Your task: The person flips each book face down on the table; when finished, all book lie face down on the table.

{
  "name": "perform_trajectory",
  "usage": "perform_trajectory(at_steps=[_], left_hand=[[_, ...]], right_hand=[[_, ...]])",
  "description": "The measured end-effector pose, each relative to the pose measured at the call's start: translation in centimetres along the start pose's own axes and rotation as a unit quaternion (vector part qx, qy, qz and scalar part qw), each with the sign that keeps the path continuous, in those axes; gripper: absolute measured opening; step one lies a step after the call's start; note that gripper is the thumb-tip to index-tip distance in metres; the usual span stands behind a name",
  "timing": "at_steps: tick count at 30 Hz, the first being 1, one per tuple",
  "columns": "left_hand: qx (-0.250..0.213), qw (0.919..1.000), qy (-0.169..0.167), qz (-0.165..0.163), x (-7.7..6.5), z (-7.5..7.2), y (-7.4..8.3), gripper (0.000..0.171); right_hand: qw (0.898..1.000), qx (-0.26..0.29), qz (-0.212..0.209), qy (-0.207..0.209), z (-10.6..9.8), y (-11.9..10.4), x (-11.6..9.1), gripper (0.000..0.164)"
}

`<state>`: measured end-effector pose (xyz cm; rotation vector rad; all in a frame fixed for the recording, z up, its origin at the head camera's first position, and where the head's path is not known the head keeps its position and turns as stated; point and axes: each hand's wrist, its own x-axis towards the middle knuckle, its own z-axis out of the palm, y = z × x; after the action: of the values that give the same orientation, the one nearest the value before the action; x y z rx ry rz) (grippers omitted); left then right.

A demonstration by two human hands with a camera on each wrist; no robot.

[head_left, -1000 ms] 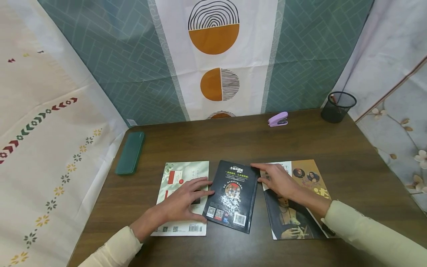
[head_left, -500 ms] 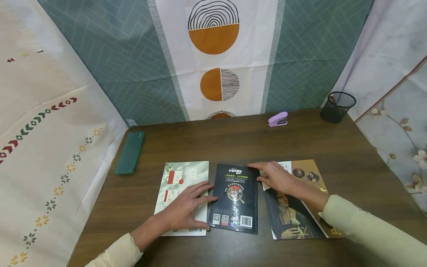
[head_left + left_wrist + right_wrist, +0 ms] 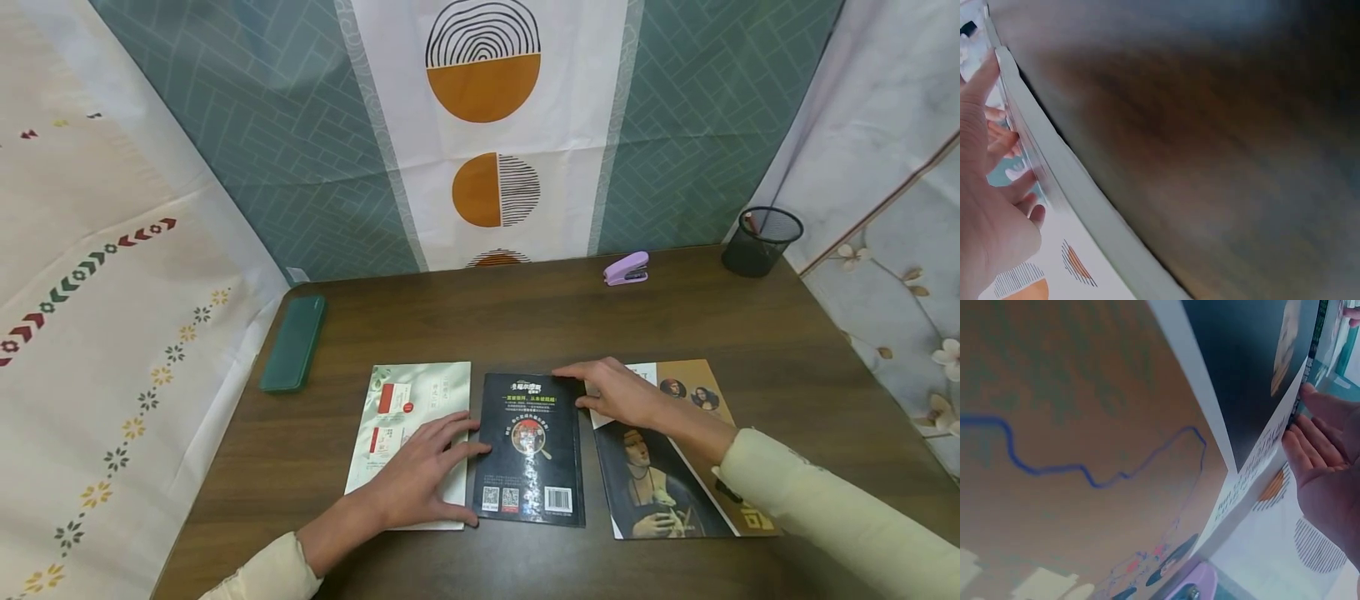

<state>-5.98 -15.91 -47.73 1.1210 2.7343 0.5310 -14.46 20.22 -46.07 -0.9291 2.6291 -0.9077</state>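
Note:
In the head view a dark book (image 3: 517, 467) lies back cover up on the table, its sides nearly upright in view. My left hand (image 3: 420, 467) touches its left edge, fingers spread and thumb near the lower left corner. Fingers of my right hand (image 3: 626, 396) rest at its upper right corner and right edge. Under my left hand is a pale green-and-white book (image 3: 435, 387), partly covered. To the right lies a book with a painted portrait (image 3: 641, 492) and a brown panel, partly behind my right forearm. In the right wrist view my right hand (image 3: 1329, 450) meets a thin dark book edge.
A green case (image 3: 294, 343) lies at the table's left edge. A purple stapler (image 3: 625, 268) stands at the back, and a black mesh pen holder (image 3: 759, 242) at the back right corner. Patterned cloths hang around the wooden table (image 3: 450, 321).
The dark book has turned from slanted to nearly straight between the other two, its lower end swinging right. My left hand followed slightly right; my right hand shifted a little left.

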Motion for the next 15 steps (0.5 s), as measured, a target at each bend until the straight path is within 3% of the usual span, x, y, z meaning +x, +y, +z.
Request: perform_trajectory(at_steps=[6, 15], left_hand=[[-0.001, 0.9999, -0.003, -0.012, -0.1, 0.1, 0.6, 0.095], [0.02, 0.9992, 0.034, 0.001, -0.3, 0.8, 1.5, 0.091]], right_hand=[[1.0, -0.003, -0.008, -0.017, -0.4, 0.4, 0.5, 0.056], [0.999, 0.025, 0.005, -0.028, -0.5, 0.5, 0.4, 0.056]])
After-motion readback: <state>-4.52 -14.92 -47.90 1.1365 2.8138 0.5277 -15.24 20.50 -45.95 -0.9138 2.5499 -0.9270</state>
